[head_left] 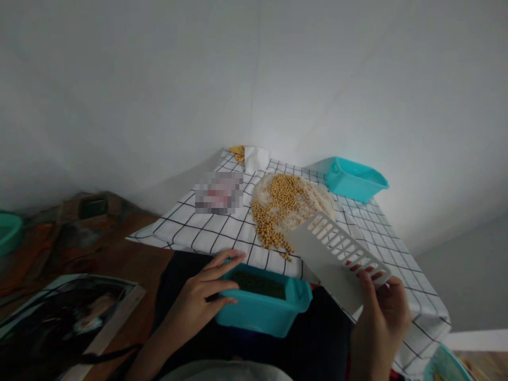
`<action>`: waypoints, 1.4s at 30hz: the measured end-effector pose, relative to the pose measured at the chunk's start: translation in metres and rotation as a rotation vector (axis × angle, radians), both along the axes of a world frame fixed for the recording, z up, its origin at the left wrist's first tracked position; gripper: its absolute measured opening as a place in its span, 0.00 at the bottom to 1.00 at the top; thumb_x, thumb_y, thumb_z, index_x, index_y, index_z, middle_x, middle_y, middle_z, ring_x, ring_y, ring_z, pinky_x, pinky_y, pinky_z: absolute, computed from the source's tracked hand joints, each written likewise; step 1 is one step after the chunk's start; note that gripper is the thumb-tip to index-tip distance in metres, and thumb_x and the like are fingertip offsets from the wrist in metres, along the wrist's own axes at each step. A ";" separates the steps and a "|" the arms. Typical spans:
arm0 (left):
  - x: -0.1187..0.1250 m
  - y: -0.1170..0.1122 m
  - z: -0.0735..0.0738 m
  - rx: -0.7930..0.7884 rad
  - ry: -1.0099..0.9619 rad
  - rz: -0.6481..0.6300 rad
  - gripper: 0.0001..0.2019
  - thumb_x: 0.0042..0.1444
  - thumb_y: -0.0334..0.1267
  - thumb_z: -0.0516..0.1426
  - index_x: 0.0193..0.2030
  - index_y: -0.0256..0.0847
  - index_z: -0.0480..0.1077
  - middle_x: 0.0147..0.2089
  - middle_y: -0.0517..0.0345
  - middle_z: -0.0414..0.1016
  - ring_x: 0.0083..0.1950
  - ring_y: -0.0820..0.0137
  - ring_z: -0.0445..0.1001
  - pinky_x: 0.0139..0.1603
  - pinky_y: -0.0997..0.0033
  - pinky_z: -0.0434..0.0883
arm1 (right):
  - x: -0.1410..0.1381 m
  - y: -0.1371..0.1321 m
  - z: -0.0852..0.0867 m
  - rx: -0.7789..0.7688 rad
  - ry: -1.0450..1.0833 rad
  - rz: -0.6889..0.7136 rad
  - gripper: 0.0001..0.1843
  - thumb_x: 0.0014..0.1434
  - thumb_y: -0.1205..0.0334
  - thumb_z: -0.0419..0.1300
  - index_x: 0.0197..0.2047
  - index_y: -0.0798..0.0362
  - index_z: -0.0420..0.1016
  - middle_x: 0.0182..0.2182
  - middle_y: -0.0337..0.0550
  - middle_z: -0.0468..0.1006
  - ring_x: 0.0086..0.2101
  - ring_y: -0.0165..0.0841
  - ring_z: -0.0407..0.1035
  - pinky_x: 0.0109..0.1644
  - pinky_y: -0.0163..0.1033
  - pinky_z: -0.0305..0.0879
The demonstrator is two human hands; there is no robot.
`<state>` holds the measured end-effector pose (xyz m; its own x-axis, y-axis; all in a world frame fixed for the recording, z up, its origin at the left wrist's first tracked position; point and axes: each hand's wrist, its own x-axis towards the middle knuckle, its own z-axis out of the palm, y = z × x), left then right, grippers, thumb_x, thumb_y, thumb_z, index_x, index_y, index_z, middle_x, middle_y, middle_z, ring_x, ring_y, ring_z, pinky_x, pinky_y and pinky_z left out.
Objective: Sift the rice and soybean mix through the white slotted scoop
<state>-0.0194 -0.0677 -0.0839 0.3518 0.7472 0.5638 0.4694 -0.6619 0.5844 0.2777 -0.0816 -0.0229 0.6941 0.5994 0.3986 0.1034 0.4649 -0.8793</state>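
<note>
My right hand (383, 312) grips a flat grey slotted plastic plate (329, 259) by its near end. The plate slants over the table's front edge, its far end beside a pile of white rice (321, 198) with yellow soybeans (283, 193) on top. Some soybeans spill toward the near edge. My left hand (206, 283) has its fingers spread, their tips at the left rim of a turquoise bin (257, 317). Small dark green grains (260, 284), perhaps mung beans, lie inside this bin, below the table's front edge.
A second turquoise bin (355, 182) stands at the table's back right. The checked cloth (222, 227) also bears a blurred pinkish item (219, 193), a white piece (256, 159) and a yellow piece (238, 152). A wall rises behind. A turquoise basin (446, 365) sits low right.
</note>
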 end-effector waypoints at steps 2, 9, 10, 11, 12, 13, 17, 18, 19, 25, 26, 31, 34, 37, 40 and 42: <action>0.000 0.000 -0.001 0.003 -0.003 0.004 0.08 0.57 0.26 0.60 0.35 0.42 0.79 0.64 0.50 0.73 0.69 0.58 0.66 0.67 0.57 0.68 | -0.004 -0.002 0.000 -0.028 -0.022 0.026 0.15 0.53 0.59 0.70 0.32 0.53 0.67 0.33 0.37 0.78 0.35 0.29 0.75 0.44 0.36 0.71; 0.001 0.001 -0.002 -0.009 -0.003 0.004 0.08 0.57 0.26 0.61 0.35 0.42 0.80 0.64 0.50 0.73 0.69 0.58 0.66 0.67 0.56 0.68 | -0.012 -0.001 -0.001 -0.047 0.010 0.073 0.15 0.52 0.58 0.71 0.32 0.52 0.68 0.31 0.37 0.79 0.35 0.31 0.77 0.44 0.38 0.72; 0.001 0.000 -0.002 -0.011 -0.003 0.006 0.08 0.57 0.27 0.61 0.35 0.42 0.80 0.64 0.51 0.73 0.69 0.58 0.65 0.67 0.56 0.68 | -0.012 -0.001 -0.002 -0.046 0.015 0.071 0.15 0.51 0.58 0.71 0.32 0.53 0.68 0.31 0.37 0.79 0.35 0.31 0.77 0.43 0.38 0.73; 0.001 0.000 -0.002 -0.016 -0.002 0.005 0.08 0.57 0.27 0.61 0.35 0.42 0.80 0.64 0.51 0.73 0.69 0.58 0.65 0.68 0.56 0.68 | -0.012 0.000 -0.002 -0.043 0.015 0.071 0.15 0.51 0.58 0.71 0.32 0.53 0.68 0.31 0.37 0.79 0.35 0.31 0.77 0.43 0.37 0.73; 0.001 0.000 -0.002 -0.018 -0.001 0.004 0.08 0.57 0.27 0.61 0.35 0.42 0.80 0.64 0.51 0.73 0.69 0.58 0.65 0.68 0.56 0.68 | -0.012 0.001 -0.003 -0.038 0.011 0.072 0.15 0.51 0.58 0.71 0.32 0.53 0.68 0.30 0.37 0.79 0.34 0.31 0.77 0.42 0.37 0.73; 0.000 0.000 -0.002 -0.019 -0.003 0.002 0.08 0.57 0.27 0.61 0.35 0.42 0.80 0.64 0.51 0.73 0.69 0.58 0.65 0.68 0.56 0.68 | -0.012 0.001 -0.003 -0.038 0.003 0.078 0.14 0.51 0.58 0.71 0.32 0.52 0.68 0.30 0.37 0.79 0.34 0.31 0.77 0.42 0.37 0.73; 0.000 -0.001 -0.001 -0.024 -0.003 -0.001 0.08 0.57 0.27 0.61 0.35 0.42 0.80 0.64 0.51 0.73 0.69 0.57 0.66 0.67 0.56 0.68 | -0.014 -0.001 -0.002 -0.060 -0.015 0.077 0.14 0.52 0.57 0.70 0.33 0.52 0.68 0.31 0.39 0.80 0.35 0.33 0.77 0.43 0.40 0.74; 0.001 -0.001 -0.001 -0.025 0.000 0.001 0.08 0.57 0.27 0.61 0.35 0.42 0.80 0.64 0.51 0.73 0.69 0.57 0.66 0.67 0.56 0.68 | -0.014 -0.002 -0.001 -0.063 -0.015 0.075 0.14 0.52 0.57 0.70 0.33 0.53 0.69 0.32 0.39 0.80 0.35 0.33 0.77 0.43 0.40 0.74; 0.001 -0.001 -0.001 -0.025 0.003 0.002 0.08 0.57 0.27 0.61 0.35 0.42 0.80 0.64 0.51 0.73 0.69 0.57 0.65 0.68 0.56 0.68 | -0.015 -0.003 0.000 -0.062 -0.015 0.076 0.14 0.52 0.57 0.70 0.33 0.53 0.69 0.32 0.39 0.80 0.35 0.33 0.77 0.43 0.40 0.73; 0.001 0.000 0.000 -0.016 0.016 0.006 0.07 0.57 0.27 0.61 0.35 0.42 0.80 0.64 0.50 0.73 0.70 0.57 0.65 0.68 0.56 0.67 | -0.004 -0.007 -0.002 -0.052 0.061 0.061 0.15 0.50 0.60 0.71 0.32 0.52 0.68 0.31 0.35 0.77 0.36 0.30 0.76 0.45 0.37 0.71; 0.001 0.000 0.000 -0.016 0.017 0.008 0.07 0.57 0.27 0.61 0.35 0.42 0.80 0.64 0.50 0.73 0.69 0.57 0.65 0.68 0.56 0.68 | 0.000 -0.007 -0.003 -0.048 0.080 0.038 0.15 0.49 0.60 0.72 0.31 0.52 0.68 0.31 0.34 0.77 0.35 0.30 0.75 0.45 0.37 0.72; 0.001 0.000 0.002 -0.027 0.023 0.014 0.08 0.57 0.27 0.60 0.34 0.42 0.80 0.64 0.50 0.74 0.69 0.57 0.66 0.67 0.56 0.69 | 0.015 -0.006 -0.008 0.015 0.020 -0.019 0.16 0.46 0.60 0.73 0.30 0.52 0.68 0.29 0.35 0.76 0.31 0.29 0.74 0.40 0.37 0.72; 0.001 -0.001 0.002 -0.020 0.025 0.009 0.07 0.57 0.27 0.61 0.34 0.42 0.80 0.64 0.50 0.73 0.69 0.57 0.66 0.67 0.56 0.68 | 0.016 -0.009 -0.007 -0.004 -0.009 0.036 0.15 0.49 0.60 0.71 0.31 0.52 0.68 0.31 0.36 0.77 0.33 0.31 0.75 0.42 0.38 0.72; 0.001 -0.001 0.001 -0.025 0.016 0.005 0.07 0.57 0.26 0.61 0.34 0.41 0.80 0.64 0.49 0.73 0.69 0.57 0.66 0.68 0.56 0.67 | 0.013 -0.014 -0.004 -0.014 -0.013 0.048 0.14 0.50 0.61 0.71 0.31 0.52 0.67 0.30 0.35 0.77 0.33 0.31 0.75 0.42 0.38 0.71; 0.001 0.000 0.000 -0.036 0.012 0.002 0.08 0.57 0.26 0.61 0.34 0.41 0.80 0.64 0.49 0.73 0.69 0.57 0.65 0.68 0.55 0.67 | 0.011 -0.017 -0.002 -0.016 0.004 0.058 0.14 0.50 0.63 0.71 0.31 0.53 0.68 0.30 0.34 0.77 0.33 0.29 0.75 0.43 0.36 0.70; 0.002 0.000 0.000 -0.038 0.009 0.001 0.07 0.57 0.26 0.61 0.34 0.41 0.80 0.64 0.49 0.73 0.69 0.56 0.66 0.68 0.55 0.67 | 0.010 -0.018 -0.001 -0.012 0.025 0.085 0.13 0.51 0.64 0.71 0.31 0.53 0.68 0.31 0.34 0.77 0.34 0.29 0.75 0.44 0.36 0.70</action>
